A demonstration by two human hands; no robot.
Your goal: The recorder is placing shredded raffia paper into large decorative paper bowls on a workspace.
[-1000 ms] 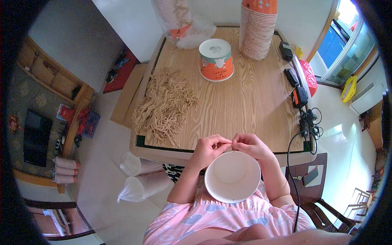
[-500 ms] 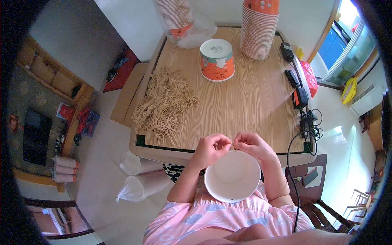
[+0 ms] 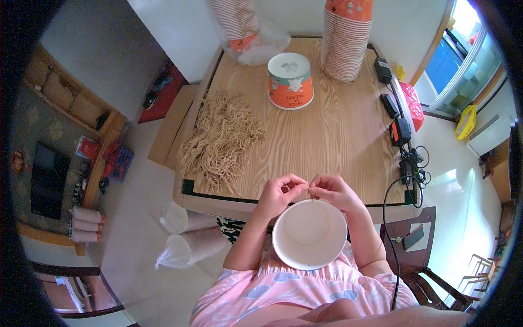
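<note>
A white paper bucket (image 3: 309,256) rests in my lap with its open mouth facing up. Just above its far rim, my left hand (image 3: 280,195) and my right hand (image 3: 336,192) meet fingertip to fingertip. Both pinch a short bit of tan twine (image 3: 312,198) at the rim; most of it is hidden by the fingers. A loose heap of the same tan twine (image 3: 220,139) lies on the table, beyond my left hand.
An orange and green paper bucket (image 3: 290,90) stands upside down on the wooden table (image 3: 327,141). Tall bucket stacks (image 3: 346,49) rise at the back. Power adapters and black cables (image 3: 406,152) run along the right edge. Bagged stacks (image 3: 193,248) lie on the floor at left.
My fingertips have drawn closer together and shifted slightly up, still pinching the twine. The bucket in my lap has barely moved.
</note>
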